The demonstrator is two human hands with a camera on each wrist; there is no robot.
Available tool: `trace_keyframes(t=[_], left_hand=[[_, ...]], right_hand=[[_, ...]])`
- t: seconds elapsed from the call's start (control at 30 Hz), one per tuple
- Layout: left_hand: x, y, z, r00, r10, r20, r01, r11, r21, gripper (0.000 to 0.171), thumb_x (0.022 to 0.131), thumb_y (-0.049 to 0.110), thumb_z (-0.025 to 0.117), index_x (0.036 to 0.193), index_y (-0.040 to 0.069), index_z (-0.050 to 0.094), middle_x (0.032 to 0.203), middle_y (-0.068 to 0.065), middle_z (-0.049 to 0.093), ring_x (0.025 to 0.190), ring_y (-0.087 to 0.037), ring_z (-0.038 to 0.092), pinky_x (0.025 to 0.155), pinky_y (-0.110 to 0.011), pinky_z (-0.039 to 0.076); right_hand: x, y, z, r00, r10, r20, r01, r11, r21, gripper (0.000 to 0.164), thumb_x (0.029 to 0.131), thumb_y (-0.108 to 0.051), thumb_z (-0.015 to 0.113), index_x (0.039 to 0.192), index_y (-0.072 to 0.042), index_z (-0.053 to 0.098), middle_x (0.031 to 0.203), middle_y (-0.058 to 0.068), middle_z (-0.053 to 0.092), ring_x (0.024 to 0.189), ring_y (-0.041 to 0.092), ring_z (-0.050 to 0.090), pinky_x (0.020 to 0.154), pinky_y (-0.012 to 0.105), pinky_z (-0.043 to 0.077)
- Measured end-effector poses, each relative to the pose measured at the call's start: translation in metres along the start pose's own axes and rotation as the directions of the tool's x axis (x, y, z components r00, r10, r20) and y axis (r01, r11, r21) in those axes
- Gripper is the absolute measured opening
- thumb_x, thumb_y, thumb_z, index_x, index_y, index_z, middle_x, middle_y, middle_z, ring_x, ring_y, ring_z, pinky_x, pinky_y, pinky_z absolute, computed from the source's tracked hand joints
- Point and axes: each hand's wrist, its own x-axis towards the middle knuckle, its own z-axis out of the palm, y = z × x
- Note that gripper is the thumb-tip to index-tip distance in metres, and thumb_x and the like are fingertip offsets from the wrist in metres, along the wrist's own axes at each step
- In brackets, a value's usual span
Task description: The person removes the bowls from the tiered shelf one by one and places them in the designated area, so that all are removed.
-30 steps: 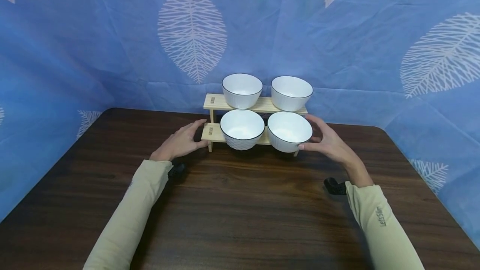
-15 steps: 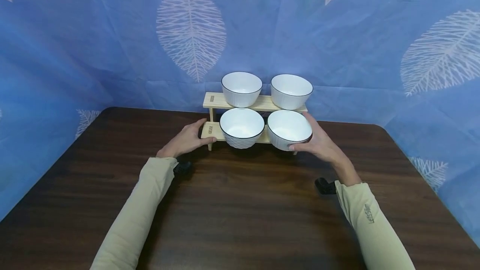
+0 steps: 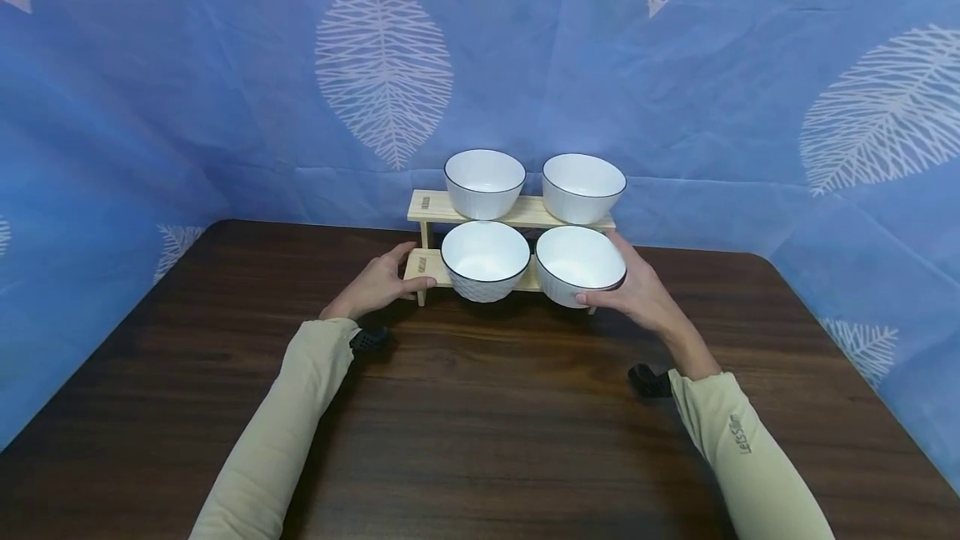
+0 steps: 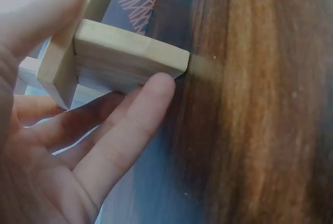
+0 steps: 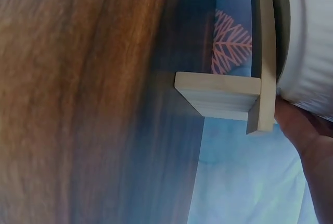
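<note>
A two-tier wooden rack (image 3: 422,267) holds two white bowls with dark rims on each step. My left hand (image 3: 372,283) grips the left end of its lower step, thumb over the board. In the left wrist view, fingers (image 4: 132,130) of that hand lie along the rack's leg (image 4: 125,52). On the right, my right hand (image 3: 641,290) holds the lower right bowl (image 3: 573,261), thumb across its front and the other fingers partly hidden behind it. The right wrist view has this bowl's side (image 5: 312,41) over the step's end (image 5: 266,52). The lower left bowl (image 3: 485,261) stands beside it.
The upper left bowl (image 3: 484,186) and upper right bowl (image 3: 582,190) stand on the back step (image 3: 431,205). The rack is near the far edge of the dark wooden table (image 3: 480,423). Directly behind hangs a blue cloth (image 3: 525,48) with white leaf prints.
My right hand has moved left, its thumb now farther across the front of the lower right bowl. My left hand has shifted right, its thumb coming over the lower step. Rack and bowls stay put.
</note>
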Motion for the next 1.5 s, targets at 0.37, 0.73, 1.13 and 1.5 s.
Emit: trace_keyframes(t=[0.37, 0.73, 1.13, 1.5], left_hand=[[0.002, -0.001, 0.005, 1.0, -0.027, 0.014, 0.029, 0.99, -0.138, 0.083, 0.096, 0.013, 0.073, 0.159, -0.003, 0.02, 0.134, -0.028, 0.052, 0.105, -0.037, 0.068, 0.078, -0.04, 0.062], [0.002, 0.001, 0.003, 0.999, -0.046, 0.0, 0.045, 0.991, -0.125, 0.082, 0.096, 0.012, 0.073, 0.158, -0.003, 0.021, 0.132, -0.028, 0.053, 0.103, -0.036, 0.069, 0.078, -0.04, 0.062], [0.003, 0.002, 0.003, 0.999, -0.041, 0.005, 0.041, 0.989, -0.144, 0.081, 0.095, 0.01, 0.073, 0.156, -0.004, 0.023, 0.13, -0.028, 0.054, 0.103, -0.037, 0.068, 0.078, -0.04, 0.062], [0.005, 0.002, 0.0, 0.998, -0.065, 0.015, 0.067, 0.986, -0.153, 0.082, 0.096, 0.009, 0.072, 0.158, -0.003, 0.02, 0.135, -0.029, 0.05, 0.105, -0.038, 0.068, 0.079, -0.04, 0.062]], right_hand=[[-0.017, -0.002, -0.007, 1.0, 0.026, -0.014, -0.027, 0.998, -0.057, 0.106, 0.081, -0.025, 0.085, 0.162, -0.005, 0.02, 0.155, 0.026, 0.036, 0.132, 0.045, 0.045, 0.099, 0.061, 0.045], [-0.028, -0.01, -0.004, 0.999, 0.026, 0.024, -0.023, 0.995, -0.097, 0.109, 0.08, -0.028, 0.083, 0.161, 0.001, 0.016, 0.156, 0.031, 0.03, 0.131, 0.049, 0.045, 0.099, 0.064, 0.046], [-0.039, -0.015, -0.001, 0.995, -0.068, 0.074, 0.074, 0.994, -0.075, 0.109, 0.074, -0.018, 0.088, 0.158, 0.003, 0.023, 0.152, 0.029, 0.038, 0.127, 0.047, 0.05, 0.097, 0.062, 0.048], [-0.044, -0.022, 0.008, 0.986, -0.105, 0.132, 0.116, 0.99, -0.076, 0.109, 0.071, -0.018, 0.091, 0.157, 0.003, 0.027, 0.152, 0.028, 0.04, 0.125, 0.043, 0.052, 0.095, 0.058, 0.049]])
